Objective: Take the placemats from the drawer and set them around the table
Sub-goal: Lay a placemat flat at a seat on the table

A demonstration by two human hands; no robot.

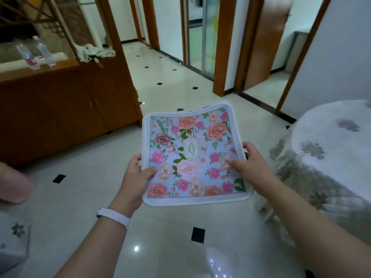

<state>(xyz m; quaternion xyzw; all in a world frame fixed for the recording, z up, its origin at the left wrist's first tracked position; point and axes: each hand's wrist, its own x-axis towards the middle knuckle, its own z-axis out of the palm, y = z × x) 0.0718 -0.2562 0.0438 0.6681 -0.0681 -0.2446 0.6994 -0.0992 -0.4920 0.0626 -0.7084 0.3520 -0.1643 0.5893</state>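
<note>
I hold the square floral placemat with the white border (192, 153) flat in front of me, above the glossy pale tiled floor (170, 247) and not yet over anything that could carry it. My left hand (138, 175) grips its left edge, thumb on top and fingers curled under. My right hand (251, 165) grips the right edge the same way.

Both grips are closed on the mat because it is soft and would droop if held by one side. At the far edge a second rim peeks out beneath it, so I judge there is more than one mat here, though I cannot tell how many. Pinching from both sides holds the layers together with the printed face up.

The round counter draped in a white flowered cloth (331, 137) stands to my right, apart from the mat, and I see no mat on the part in view. I judge the setting-out has barely begun. The next move calls for a swing right to lay one piece near the rim. The brown wooden cabinet (60, 101) stands at my left.
</note>
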